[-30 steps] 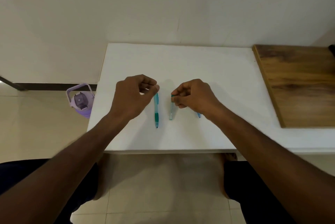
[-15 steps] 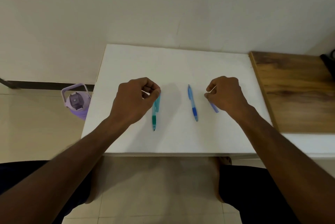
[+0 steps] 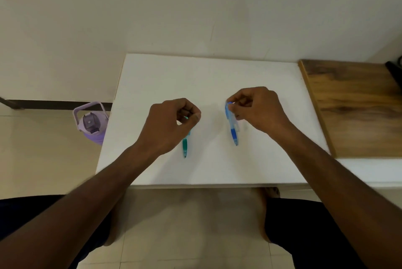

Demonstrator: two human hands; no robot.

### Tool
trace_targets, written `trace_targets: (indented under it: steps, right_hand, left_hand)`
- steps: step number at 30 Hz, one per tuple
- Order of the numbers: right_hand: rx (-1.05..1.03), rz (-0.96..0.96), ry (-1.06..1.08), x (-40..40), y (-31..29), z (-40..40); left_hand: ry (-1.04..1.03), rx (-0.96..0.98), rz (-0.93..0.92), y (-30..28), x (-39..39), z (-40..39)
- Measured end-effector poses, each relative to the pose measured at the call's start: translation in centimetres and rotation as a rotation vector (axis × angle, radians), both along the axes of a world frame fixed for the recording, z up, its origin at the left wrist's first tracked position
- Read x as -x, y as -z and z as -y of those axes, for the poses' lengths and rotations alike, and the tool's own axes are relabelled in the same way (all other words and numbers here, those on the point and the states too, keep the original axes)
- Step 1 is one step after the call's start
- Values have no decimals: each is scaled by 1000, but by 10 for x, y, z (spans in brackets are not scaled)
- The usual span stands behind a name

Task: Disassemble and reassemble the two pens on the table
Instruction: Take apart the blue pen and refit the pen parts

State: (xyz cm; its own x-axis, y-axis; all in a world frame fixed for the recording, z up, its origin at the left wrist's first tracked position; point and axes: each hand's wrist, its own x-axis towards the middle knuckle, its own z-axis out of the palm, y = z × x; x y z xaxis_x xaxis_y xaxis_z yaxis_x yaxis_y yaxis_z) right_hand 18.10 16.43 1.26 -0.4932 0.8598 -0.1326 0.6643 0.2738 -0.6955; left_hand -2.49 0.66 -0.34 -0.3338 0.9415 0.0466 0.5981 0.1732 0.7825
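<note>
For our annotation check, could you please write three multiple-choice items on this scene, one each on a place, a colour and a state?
1. Where is the purple bottle?
A. on the white table
B. on the floor left of the table
C. on the wooden board

2. What colour is the pen at the left hand?
A. green
B. red
C. black

3. What is the right hand doing?
A. lying flat on the table
B. pinching the top of the blue pen
C. holding the bottle

Answers:
1 B: the bottle stands on the tiles beside the left edge of the table.
2 A: the green pen sticks out below that hand.
3 B: its fingertips close on the top end of the blue pen.
</note>
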Motion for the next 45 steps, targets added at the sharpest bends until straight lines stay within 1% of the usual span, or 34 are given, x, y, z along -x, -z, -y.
trace_targets:
  steps: [1,2,3,7,12,17,20,21,22,24,28,30,32,35,37,41,45]
  right_hand:
    - [146,-114,-18,5,-5,6]
    - [260,-178,-48,10,-9,12]
    - [324,-195,-85,14,-10,17]
    - [382,-169,-173,23,-9,26]
    - [408,-112,-184,28,-4,28]
    - [335,-78,-158,29,0,31]
    - [352,-204,-22,27,-6,23]
    - [328,-238,24,24,-9,18]
    - [261,-234,41,20,-12,12]
    - [99,-117,-8,13,-13,6]
    - [-46,138,-213,14,0,19]
    - [-148,228,-307,17,8,25]
    - [-182,247,-335,18,12,28]
    - [-243,202,-339,18,17,30]
    - [-270,209,-351,19,21,31]
    - [-268,283,-429,21,32,36]
    - [-238,291,-450,20,34,36]
  left_hand:
    - [15,9,3,0,-1,0]
    - [33,29,4,0,-2,0]
    - [55,55,2,1,-3,0]
    - [126,110,-32,1,-5,-2]
    - [96,94,-17,3,-5,-2]
    - [94,118,3,2,-8,-4]
    - [118,168,-5,0,-10,-3]
    - [120,168,10,1,-11,-2]
    - [113,156,27,1,-11,-1]
    - [86,129,56,1,-10,0]
    - [51,90,170,4,-5,-1]
    - [47,82,177,5,-6,-2]
    - [40,77,165,6,-6,-2]
    - [15,66,169,5,-4,-2]
    - [2,58,176,4,-3,-2]
    - [-23,37,201,5,-2,-3]
    - [-21,33,189,5,-3,-3]
